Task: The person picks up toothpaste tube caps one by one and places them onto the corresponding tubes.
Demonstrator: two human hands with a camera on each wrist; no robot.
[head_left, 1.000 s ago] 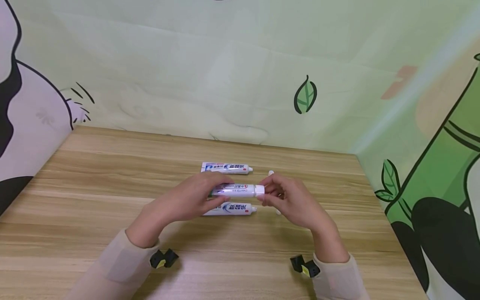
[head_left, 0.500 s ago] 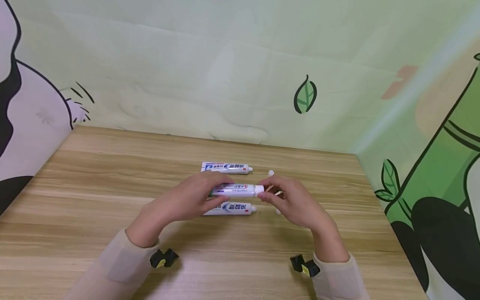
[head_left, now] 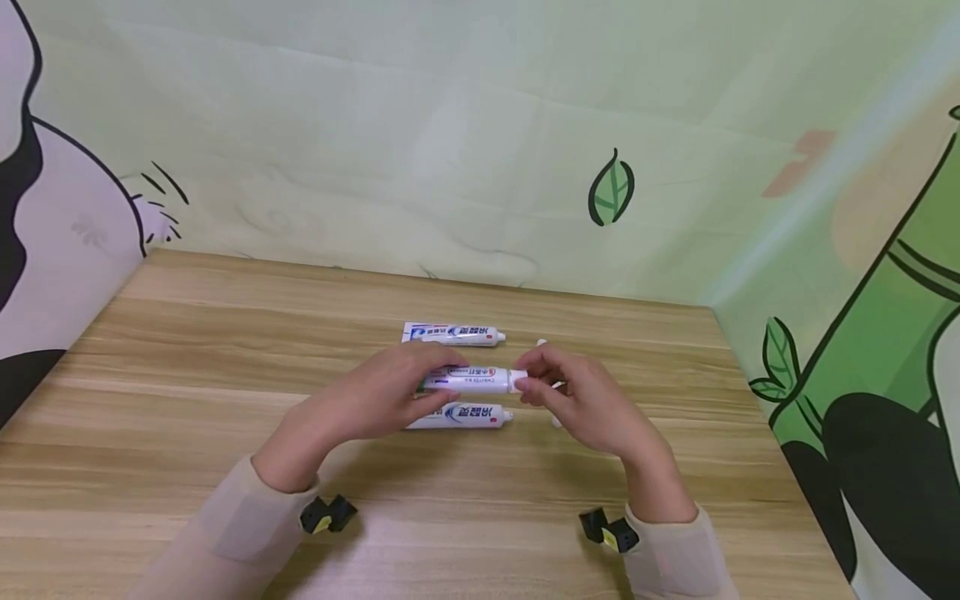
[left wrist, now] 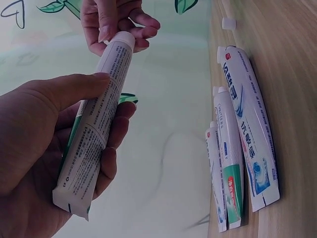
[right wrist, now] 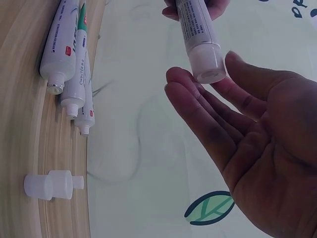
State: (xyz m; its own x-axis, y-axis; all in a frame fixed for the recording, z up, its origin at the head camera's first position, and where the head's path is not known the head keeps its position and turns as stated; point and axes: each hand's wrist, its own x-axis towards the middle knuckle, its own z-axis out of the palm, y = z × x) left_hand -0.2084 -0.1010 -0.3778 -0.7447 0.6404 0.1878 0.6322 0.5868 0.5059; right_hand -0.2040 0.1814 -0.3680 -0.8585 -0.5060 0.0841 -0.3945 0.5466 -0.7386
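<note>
My left hand [head_left: 367,392] grips a white toothpaste tube [left wrist: 96,119] with a green edge, held up above the table. Its thumb presses along the printed back, and the fingers curl behind. At the tube's other end, the thumb and fingers of my right hand [head_left: 581,400] are round the white cap [right wrist: 207,63], which sits on the tube. Below lie a large toothpaste tube [left wrist: 250,129], a green-ended tube [left wrist: 229,153] and a smaller tube [left wrist: 214,173], side by side with bare nozzles. From the head, the held tube hides the green-ended one.
Three loose white caps stand on the wooden table [head_left: 450,533] by the nozzles: a near cap [right wrist: 37,187], a middle cap [right wrist: 60,184] and a far small cap [right wrist: 78,182]. A printed cloth wall [head_left: 375,150] rises behind the table.
My right fingers have shifted slightly round the cap, loosening and closing again. The left hand and its tube have stayed in place, as have the tubes on the table.
</note>
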